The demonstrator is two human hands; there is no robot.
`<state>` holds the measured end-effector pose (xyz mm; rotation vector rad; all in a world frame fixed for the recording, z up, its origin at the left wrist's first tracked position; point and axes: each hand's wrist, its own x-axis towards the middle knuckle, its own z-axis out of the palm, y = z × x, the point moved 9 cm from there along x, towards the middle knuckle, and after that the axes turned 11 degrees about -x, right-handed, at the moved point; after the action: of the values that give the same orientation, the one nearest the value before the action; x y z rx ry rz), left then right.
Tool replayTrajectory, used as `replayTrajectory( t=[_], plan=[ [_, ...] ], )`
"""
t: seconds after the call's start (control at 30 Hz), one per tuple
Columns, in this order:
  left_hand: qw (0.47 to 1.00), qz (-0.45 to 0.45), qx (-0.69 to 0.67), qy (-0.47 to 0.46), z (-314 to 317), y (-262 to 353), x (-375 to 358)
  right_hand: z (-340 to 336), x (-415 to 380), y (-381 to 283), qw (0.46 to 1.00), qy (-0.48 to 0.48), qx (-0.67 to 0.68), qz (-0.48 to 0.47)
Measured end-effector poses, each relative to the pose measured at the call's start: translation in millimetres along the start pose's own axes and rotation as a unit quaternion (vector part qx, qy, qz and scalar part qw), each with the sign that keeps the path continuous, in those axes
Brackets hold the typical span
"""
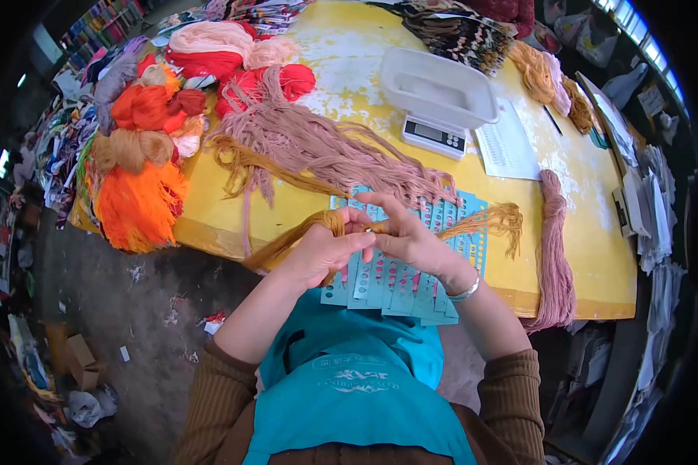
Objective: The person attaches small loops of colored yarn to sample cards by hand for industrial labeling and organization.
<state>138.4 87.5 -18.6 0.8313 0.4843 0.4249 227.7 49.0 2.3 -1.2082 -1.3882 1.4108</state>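
- Left hand (324, 249): fingers curled in and clamped on the gold yarn (485, 222); a loop of it wraps by the fingers, and more hangs off toward the table's near edge.
- Right hand (412, 236): fingertips and thumb closed on the same yarn, meeting the left hand's tips; a bracelet (464, 289) circles the wrist.
- Gold yarn: between both hands, above the cards (399, 294); its loose tail spreads out to the right, past the right hand.
- Cards: blue, punched with holes, overlapping at the table's (337, 58) near edge, just above the apron (357, 387).
- Beyond the hands: a long pink hank (341, 151) lies across the table; a scale (434, 138) with a white tray (442, 85) stands behind it; a printed sheet (508, 143) lies beside the scale.
- Left side: heaped orange yarn (141, 201); right side: a pink bundle (554, 248) lying lengthwise.
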Motion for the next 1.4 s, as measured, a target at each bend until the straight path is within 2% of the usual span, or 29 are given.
replayTrajectory(
  t=[0.07,0.17,0.23,0.33,0.43,0.53,0.7,0.73,0.8,0.93,1.0,1.07,1.13,1.17,1.2,1.23,1.27,1.33,1.4],
  plan=[
    [0.999,-0.028,-0.029,-0.027,-6,-13,13,-2,0,-3,1.0,-0.001,0.013,0.003],
    [1.0,-0.016,0.0,0.009,-21,-18,28,-13,3,17,0.999,0.047,0.009,0.012],
    [0.999,-0.007,0.022,0.034,-30,-19,33,-18,4,22,0.996,0.069,-0.06,-0.005],
    [0.999,-0.023,-0.014,0.047,-33,-20,38,-21,7,27,0.991,0.093,-0.097,0.011],
    [0.998,-0.008,-0.013,0.059,-30,-11,40,-21,12,28,0.994,0.091,-0.065,0.003],
    [0.995,0.006,0.049,0.082,-34,-4,42,-21,13,17,0.994,0.094,-0.055,0.005],
    [0.99,-0.112,-0.083,0.019,-36,-25,42,-22,15,23,0.995,0.086,-0.043,-0.012],
    [0.99,-0.112,-0.083,0.018,-36,-27,43,-22,16,23,0.996,0.086,-0.027,-0.018],
    [0.997,-0.057,0.037,0.019,-35,-20,46,-22,15,19,0.996,0.085,-0.038,-0.012],
    [0.996,-0.065,0.059,0.012,-38,-21,47,-25,15,25,0.995,0.086,-0.049,0.011],
    [0.989,-0.116,-0.087,-0.008,-35,-30,45,-25,16,29,0.994,0.091,-0.051,0.013],
    [0.988,-0.113,-0.105,0.022,-37,-29,44,-24,17,32,0.994,0.097,-0.053,0.016],
    [0.985,-0.112,-0.121,0.051,-38,-32,47,-34,16,32,0.971,0.186,-0.145,0.02],
    [0.997,-0.032,0.001,0.071,-43,-22,53,-34,17,35,0.971,0.187,-0.146,0.021],
    [0.987,0.048,0.123,0.091,-47,-12,58,-38,16,34,0.951,0.22,-0.214,0.02],
    [0.964,0.183,0.183,0.064,-43,2,65,-42,15,33,0.925,0.252,-0.282,0.019],
    [0.964,0.183,0.183,0.065,-52,-4,67,-41,18,39,0.925,0.252,-0.282,0.019],
    [0.986,-0.005,0.099,0.137,-58,-17,63,-42,11,17,0.873,0.346,-0.318,-0.127],
    [0.984,-0.014,0.089,0.153,-63,-20,64,-48,13,21,0.886,0.35,-0.279,-0.118]
  ],
)
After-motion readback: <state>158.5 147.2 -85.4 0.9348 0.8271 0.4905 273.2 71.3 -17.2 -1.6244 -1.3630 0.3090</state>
